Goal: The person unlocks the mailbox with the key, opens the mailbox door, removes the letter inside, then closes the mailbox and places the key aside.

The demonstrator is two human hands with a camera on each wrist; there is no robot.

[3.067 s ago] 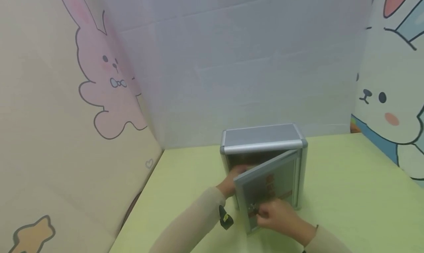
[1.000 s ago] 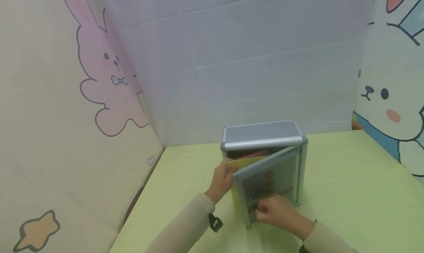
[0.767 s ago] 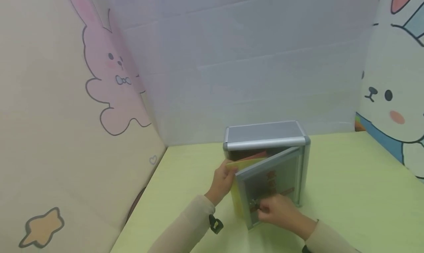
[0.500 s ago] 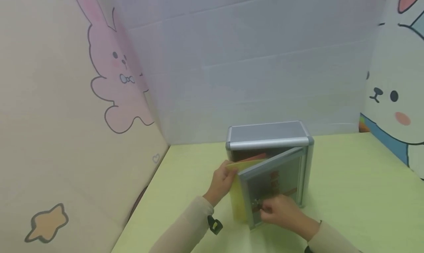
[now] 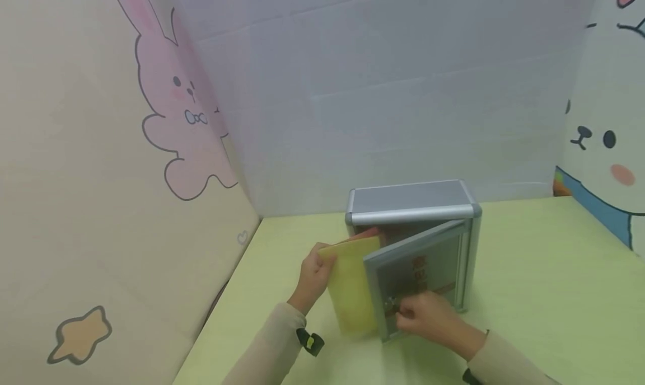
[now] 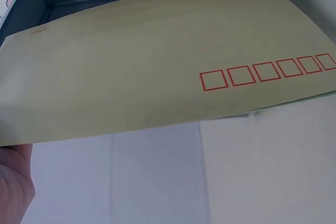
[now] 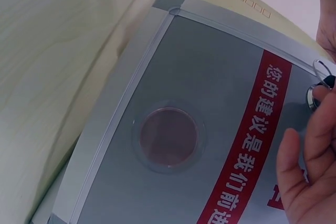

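The yellow envelope (image 5: 351,287) is pinched in your left hand (image 5: 313,276), half out of the metal box (image 5: 410,197). Your right hand (image 5: 428,318) grips the key (image 5: 390,305) on its door (image 5: 418,273).

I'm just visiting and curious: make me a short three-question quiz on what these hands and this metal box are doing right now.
1. True or false: the door of the metal box is fully closed.
2. Which hand grips the yellow envelope? A) left hand B) right hand C) neither
3. Fill in: the row of small squares printed on the envelope, seen in the left wrist view, is coloured ____.

Key:
1. False. The door stands ajar, and the envelope sticks out past its free edge.
2. A. The left hand holds the envelope's outer edge, while the right hand is at the key in the door's lock.
3. Red.
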